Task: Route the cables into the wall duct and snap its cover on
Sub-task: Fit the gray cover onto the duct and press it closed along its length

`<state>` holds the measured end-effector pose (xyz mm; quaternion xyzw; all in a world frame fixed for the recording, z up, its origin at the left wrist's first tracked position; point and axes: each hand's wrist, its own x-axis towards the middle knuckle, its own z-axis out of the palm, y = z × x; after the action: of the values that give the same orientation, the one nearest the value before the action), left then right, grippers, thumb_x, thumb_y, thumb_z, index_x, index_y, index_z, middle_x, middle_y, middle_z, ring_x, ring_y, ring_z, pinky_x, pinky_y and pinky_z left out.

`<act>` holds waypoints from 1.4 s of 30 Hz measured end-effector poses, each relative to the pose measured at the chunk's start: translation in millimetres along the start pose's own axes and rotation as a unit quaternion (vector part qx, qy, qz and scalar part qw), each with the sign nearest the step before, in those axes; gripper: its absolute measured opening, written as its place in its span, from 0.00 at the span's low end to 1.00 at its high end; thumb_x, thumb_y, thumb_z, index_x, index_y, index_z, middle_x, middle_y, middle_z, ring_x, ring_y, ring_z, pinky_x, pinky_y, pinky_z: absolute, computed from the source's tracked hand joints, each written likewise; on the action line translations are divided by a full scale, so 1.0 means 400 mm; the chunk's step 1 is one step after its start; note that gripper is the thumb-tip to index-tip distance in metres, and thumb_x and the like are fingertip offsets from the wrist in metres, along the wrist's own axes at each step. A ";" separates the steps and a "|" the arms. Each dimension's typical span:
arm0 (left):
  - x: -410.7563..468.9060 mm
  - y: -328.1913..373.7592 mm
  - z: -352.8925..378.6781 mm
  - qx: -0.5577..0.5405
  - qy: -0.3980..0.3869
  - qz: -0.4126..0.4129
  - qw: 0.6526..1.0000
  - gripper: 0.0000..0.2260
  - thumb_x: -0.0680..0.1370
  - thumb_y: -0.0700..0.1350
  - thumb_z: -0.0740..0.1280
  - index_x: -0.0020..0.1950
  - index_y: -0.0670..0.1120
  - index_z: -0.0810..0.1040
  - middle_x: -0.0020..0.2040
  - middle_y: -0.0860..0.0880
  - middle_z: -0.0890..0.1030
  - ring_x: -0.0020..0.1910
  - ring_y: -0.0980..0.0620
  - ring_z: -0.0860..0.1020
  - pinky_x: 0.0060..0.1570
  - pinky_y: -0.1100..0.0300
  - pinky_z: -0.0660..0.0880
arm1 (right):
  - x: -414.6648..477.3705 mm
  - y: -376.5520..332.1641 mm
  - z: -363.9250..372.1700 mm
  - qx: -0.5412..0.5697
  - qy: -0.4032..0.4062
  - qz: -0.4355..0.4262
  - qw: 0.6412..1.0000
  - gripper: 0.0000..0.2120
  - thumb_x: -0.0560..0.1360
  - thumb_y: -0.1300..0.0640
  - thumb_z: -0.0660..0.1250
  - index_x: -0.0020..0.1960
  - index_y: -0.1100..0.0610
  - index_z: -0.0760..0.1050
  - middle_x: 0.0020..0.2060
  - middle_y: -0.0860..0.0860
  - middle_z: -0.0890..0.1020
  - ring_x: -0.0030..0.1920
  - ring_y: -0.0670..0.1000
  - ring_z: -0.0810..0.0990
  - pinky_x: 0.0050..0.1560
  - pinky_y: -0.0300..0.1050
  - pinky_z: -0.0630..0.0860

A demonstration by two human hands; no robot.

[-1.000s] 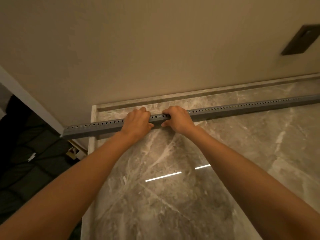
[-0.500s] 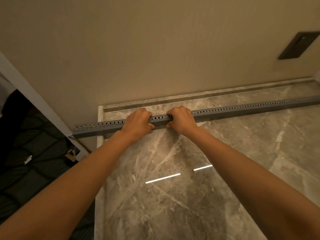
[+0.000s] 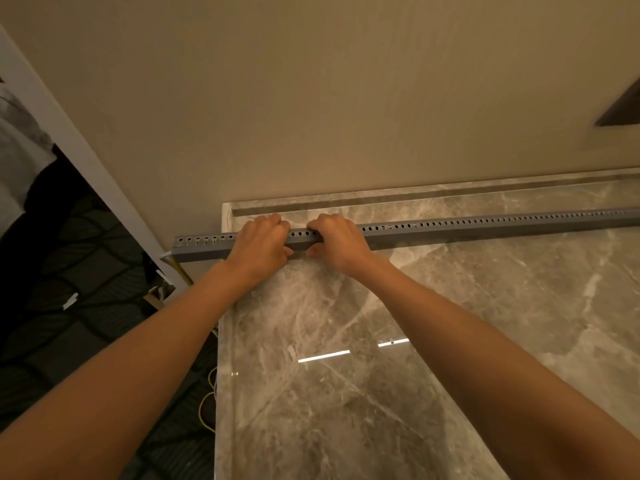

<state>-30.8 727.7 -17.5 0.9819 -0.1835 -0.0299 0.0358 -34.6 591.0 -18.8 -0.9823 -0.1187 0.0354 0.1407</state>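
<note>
A long grey slotted cable duct [image 3: 485, 227] lies across the far part of a marble top, running from its left edge off the right side of the view. My left hand [image 3: 258, 249] and my right hand [image 3: 337, 242] grip it side by side near its left end, fingers curled over the top and thumbs on the near face. Yellow wire shows through the slots near the duct's left end [image 3: 202, 240]. A thin yellow cable [image 3: 204, 407] hangs by the marble's left edge. I cannot tell whether a cover is on the duct.
The marble top [image 3: 398, 375] fills the lower right and meets a beige wall [image 3: 311, 98]. A dark wall plate [image 3: 620, 109] sits at the right edge. Left of the marble lie a white door frame [image 3: 69, 143] and dark patterned floor [image 3: 69, 341] with small scraps.
The view has swung so the duct and my hands sit further right in frame. My hands have closed in on each other and keep their grip on the duct.
</note>
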 end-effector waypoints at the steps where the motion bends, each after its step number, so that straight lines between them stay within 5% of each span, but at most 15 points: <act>1: 0.001 0.001 0.001 0.009 0.005 0.002 1.000 0.14 0.76 0.45 0.65 0.59 0.38 0.74 0.58 0.40 0.76 0.57 0.41 0.74 0.53 0.50 0.70 | -0.001 0.001 0.002 -0.007 0.004 -0.002 1.000 0.11 0.74 0.58 0.65 0.55 0.61 0.76 0.52 0.59 0.79 0.55 0.59 0.75 0.51 0.50 0.70; 10: 0.007 0.000 0.004 -0.040 0.029 0.023 0.999 0.13 0.75 0.45 0.66 0.57 0.39 0.78 0.53 0.41 0.79 0.53 0.42 0.76 0.48 0.51 0.72 | -0.002 0.015 -0.006 -0.010 0.008 0.005 1.000 0.09 0.73 0.60 0.64 0.51 0.62 0.77 0.49 0.59 0.80 0.52 0.59 0.76 0.44 0.46 0.64; 16: -0.017 -0.060 -0.013 -0.127 0.017 0.018 0.992 0.13 0.75 0.46 0.68 0.56 0.41 0.78 0.53 0.43 0.79 0.52 0.44 0.76 0.50 0.53 0.72 | -0.001 -0.015 -0.004 -0.023 0.000 0.004 1.000 0.10 0.74 0.58 0.65 0.52 0.63 0.76 0.50 0.59 0.80 0.52 0.59 0.77 0.49 0.49 0.70; 26: -0.068 -0.196 -0.022 -0.076 -0.017 -0.023 0.997 0.17 0.76 0.45 0.67 0.62 0.41 0.73 0.59 0.41 0.76 0.59 0.43 0.73 0.58 0.49 0.72 | 0.037 -0.138 0.030 -0.005 -0.020 -0.042 0.999 0.12 0.75 0.57 0.64 0.54 0.64 0.74 0.53 0.61 0.78 0.54 0.61 0.76 0.52 0.51 0.69; 33: -0.071 -0.178 -0.014 -0.006 0.013 0.017 1.000 0.12 0.78 0.42 0.63 0.58 0.37 0.72 0.57 0.40 0.76 0.55 0.42 0.73 0.53 0.53 0.69 | 0.039 -0.137 0.033 -0.010 -0.010 -0.044 0.999 0.11 0.75 0.57 0.64 0.53 0.64 0.75 0.52 0.60 0.78 0.54 0.60 0.75 0.51 0.50 0.69; 42: -0.071 -0.201 -0.009 -0.091 0.029 0.004 0.995 0.13 0.76 0.44 0.66 0.58 0.39 0.76 0.56 0.41 0.78 0.55 0.44 0.74 0.53 0.52 0.71 | 0.042 -0.142 0.034 -0.013 -0.011 -0.042 0.999 0.10 0.74 0.58 0.65 0.51 0.64 0.75 0.51 0.60 0.79 0.52 0.61 0.76 0.49 0.50 0.69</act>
<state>-28.2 813.0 -19.1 0.9743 -0.1825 -0.0175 0.1307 -32.3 651.6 -16.2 -0.9778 -0.1616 0.0387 0.1276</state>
